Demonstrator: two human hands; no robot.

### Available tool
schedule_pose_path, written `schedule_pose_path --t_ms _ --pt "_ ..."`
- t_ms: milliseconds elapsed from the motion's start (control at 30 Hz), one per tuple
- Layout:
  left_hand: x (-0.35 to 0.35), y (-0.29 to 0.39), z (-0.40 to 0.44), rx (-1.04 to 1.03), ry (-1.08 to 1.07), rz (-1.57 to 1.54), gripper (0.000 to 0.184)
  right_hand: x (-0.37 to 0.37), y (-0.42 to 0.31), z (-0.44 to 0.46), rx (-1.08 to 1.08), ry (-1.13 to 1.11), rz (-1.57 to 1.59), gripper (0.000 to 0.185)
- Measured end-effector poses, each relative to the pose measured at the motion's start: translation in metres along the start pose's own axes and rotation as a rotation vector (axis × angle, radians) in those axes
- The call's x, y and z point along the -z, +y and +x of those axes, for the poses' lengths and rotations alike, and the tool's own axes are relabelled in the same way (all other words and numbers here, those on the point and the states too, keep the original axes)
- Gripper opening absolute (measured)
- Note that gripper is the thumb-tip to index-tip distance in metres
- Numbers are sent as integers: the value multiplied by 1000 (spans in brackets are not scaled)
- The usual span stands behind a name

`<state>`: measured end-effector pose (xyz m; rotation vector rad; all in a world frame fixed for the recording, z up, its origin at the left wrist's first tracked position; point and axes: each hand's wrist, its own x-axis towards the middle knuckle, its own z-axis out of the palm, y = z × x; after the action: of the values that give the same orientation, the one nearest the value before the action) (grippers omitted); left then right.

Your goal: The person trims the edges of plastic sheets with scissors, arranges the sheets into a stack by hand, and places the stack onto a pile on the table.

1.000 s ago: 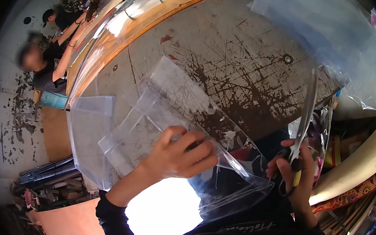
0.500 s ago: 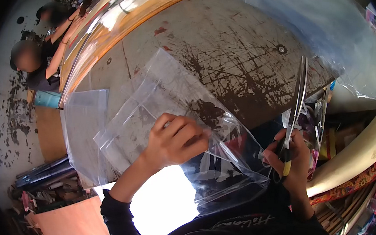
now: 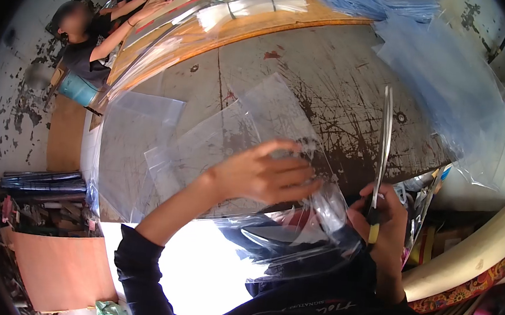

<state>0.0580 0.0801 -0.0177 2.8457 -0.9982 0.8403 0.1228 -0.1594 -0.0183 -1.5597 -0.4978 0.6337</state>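
Note:
A clear plastic sheet (image 3: 231,128), folded or layered in places, lies over the front of the scratched table (image 3: 310,60) and droops past its near edge towards my body. My left hand (image 3: 269,174) is over this sheet, palm down, fingers loosely stretched and apart; whether the fingertips touch the plastic I cannot tell. At the sheet's right end, my right hand (image 3: 385,222) grips a pair of scissors (image 3: 383,146) by the dark and yellow handles. The long blades point away from me and look nearly closed. Crumpled plastic gathers between the two hands.
Another clear sheet (image 3: 135,140) lies on the left. Bluish plastic sheets (image 3: 447,91) are heaped at the far right. Beyond the wooden edge (image 3: 259,24), two people work on the left. Rolled material (image 3: 468,257) leans at the right, and a bright light glares below.
My left hand has moved right along the sheet and its curled fingers have opened out. The right hand still holds the scissors. The camera view has shifted, showing more of the far side.

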Motion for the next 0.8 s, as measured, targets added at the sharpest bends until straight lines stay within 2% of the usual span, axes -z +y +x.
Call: schedule_pose_path --t_ms 33,67,133,167,233,267,333,367,400,500,533,600,700,733,767,800 --pt "6 -3 5 9 -82 -11 25 -6 -7 4 38 49 21 31" --pt "13 1 12 14 -73 -5 25 -10 -12 8 76 99 41 31" --pt "36 23 40 218 -158 -56 37 -13 -8 17 69 112 92 30" --pt "41 36 45 223 -150 -55 37 -14 -5 19 75 163 160 31" --pt "44 68 50 281 -295 -239 47 -14 -7 20 71 241 244 32" --pt "42 80 48 284 -286 -245 47 -14 -6 19 68 241 233 32" --pt "34 104 46 452 -310 -130 48 -10 -5 16 91 320 280 31" --pt "25 114 42 562 -287 -241 46 -9 -5 14 79 340 263 31" --pt "17 123 42 567 -269 -257 46 -6 -4 13 76 342 240 31" --pt "-14 142 38 817 -382 -109 35 0 2 7 41 348 189 30" --pt "-30 147 33 827 -377 -124 35 3 2 6 32 345 174 30" --pt "-51 150 31 810 -124 143 30 5 -2 5 13 311 96 29" --pt "-38 135 30 826 -110 2 34 15 -1 4 -10 254 14 30" --pt "-27 122 28 795 -101 -84 38 20 0 3 4 216 -62 29" --pt "-14 109 30 821 -211 -218 54 25 6 1 21 182 -40 34" --pt "-11 98 31 824 -213 -221 54 33 10 -2 16 180 -41 34"
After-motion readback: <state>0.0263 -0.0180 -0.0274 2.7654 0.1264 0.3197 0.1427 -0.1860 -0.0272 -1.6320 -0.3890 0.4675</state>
